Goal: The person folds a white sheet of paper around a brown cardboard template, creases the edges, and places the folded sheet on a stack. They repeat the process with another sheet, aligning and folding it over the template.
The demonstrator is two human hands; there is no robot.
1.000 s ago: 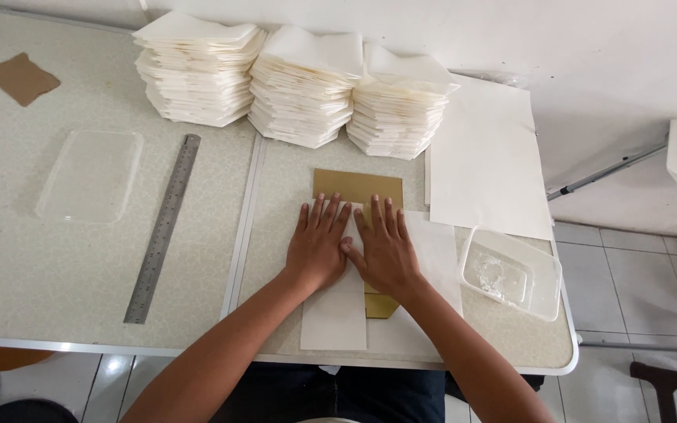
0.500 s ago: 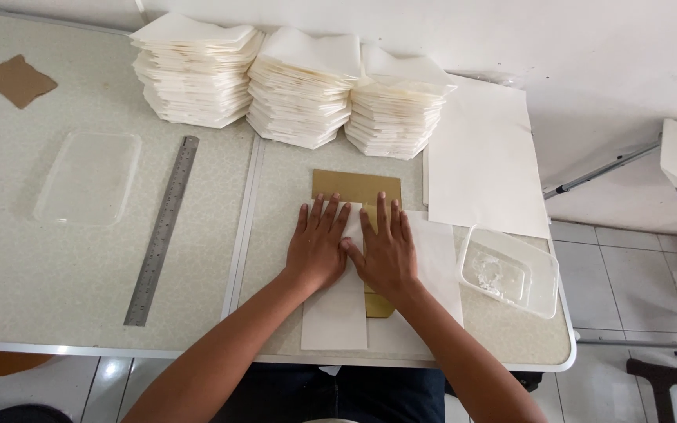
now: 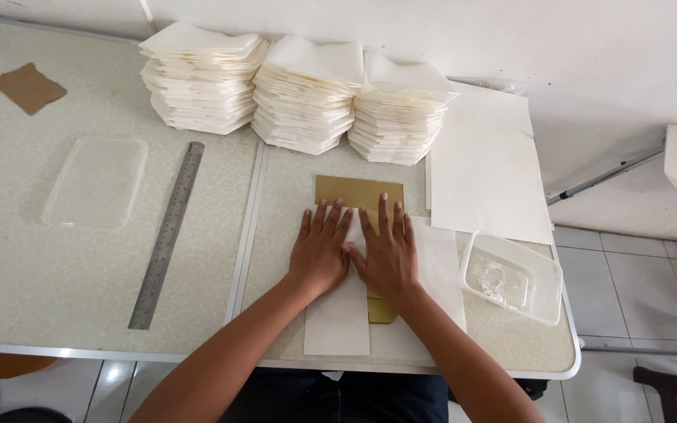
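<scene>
No label, sign or screen shows here. The only packages are 2 clear plastic food containers on the table. The first, a shallow rectangular container (image 3: 95,182) with rounded corners, lies on the left part of the table, just left of the steel ruler. The second, a deeper rectangular tub (image 3: 512,276), stands near the right edge of the table, beside the white paper sheet; something whitish sits on its bottom, but I cannot tell what it is.
</scene>
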